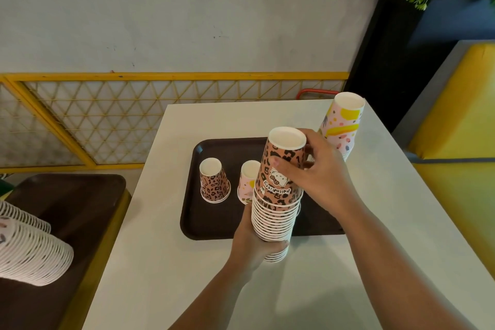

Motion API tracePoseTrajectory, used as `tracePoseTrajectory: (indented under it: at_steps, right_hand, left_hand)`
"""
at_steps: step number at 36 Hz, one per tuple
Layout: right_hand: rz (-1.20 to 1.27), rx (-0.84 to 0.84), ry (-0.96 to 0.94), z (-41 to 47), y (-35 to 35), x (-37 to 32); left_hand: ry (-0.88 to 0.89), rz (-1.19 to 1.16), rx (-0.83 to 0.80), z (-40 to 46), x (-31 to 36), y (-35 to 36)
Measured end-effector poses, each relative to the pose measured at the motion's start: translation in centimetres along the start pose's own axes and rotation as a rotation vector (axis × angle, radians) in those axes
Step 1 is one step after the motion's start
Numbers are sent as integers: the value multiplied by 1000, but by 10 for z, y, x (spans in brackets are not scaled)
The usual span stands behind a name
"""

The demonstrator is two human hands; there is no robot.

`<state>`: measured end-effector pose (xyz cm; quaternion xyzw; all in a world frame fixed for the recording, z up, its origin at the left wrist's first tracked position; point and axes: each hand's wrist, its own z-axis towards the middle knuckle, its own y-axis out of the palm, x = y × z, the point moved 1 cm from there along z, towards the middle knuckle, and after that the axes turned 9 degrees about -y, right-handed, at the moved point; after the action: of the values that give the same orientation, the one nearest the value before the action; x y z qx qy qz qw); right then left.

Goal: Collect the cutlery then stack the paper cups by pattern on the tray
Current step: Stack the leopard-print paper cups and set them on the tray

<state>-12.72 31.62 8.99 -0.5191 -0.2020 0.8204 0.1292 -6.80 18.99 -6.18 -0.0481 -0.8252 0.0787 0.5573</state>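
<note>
1. The left hand curls around the low part of a tall leopard stack of upside-down paper cups, and the stack is held up, above the near edge of the tray.
2. The right hand grips the top leopard cup of this stack, with fingers and thumb around its side. I judge that it seats this cup onto the stack.
3. If the right hand presses from one side only, the long stack can bend in the middle and the cups can slide apart, because only the bottom rims are held by the left hand.
4. One single leopard cup stands upside down on the tray, left of the held stack. A pink cup stands between them, very near the stack. When the stack comes down, it can knock the pink cup, since this one is light and empty.
5. A second stack, the pink and yellow stack, stands behind the right hand, at the far right of the tray; whether it rests on the tray or on the desk I cannot tell. The right wrist is close to it, so a quick pull back can tip it.
6. The pink cup must not go on the leopard stack; the patterns would mix.
7. No cutlery is visible here.
</note>
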Motion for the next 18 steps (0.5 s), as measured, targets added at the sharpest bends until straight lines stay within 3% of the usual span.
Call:
tracePoseTrajectory:
  at_steps: [18]
  right_hand:
    - [-11,20,-32,-2,-5,-1]
  left_hand:
    - [21,-8,-7,-4,1,6]
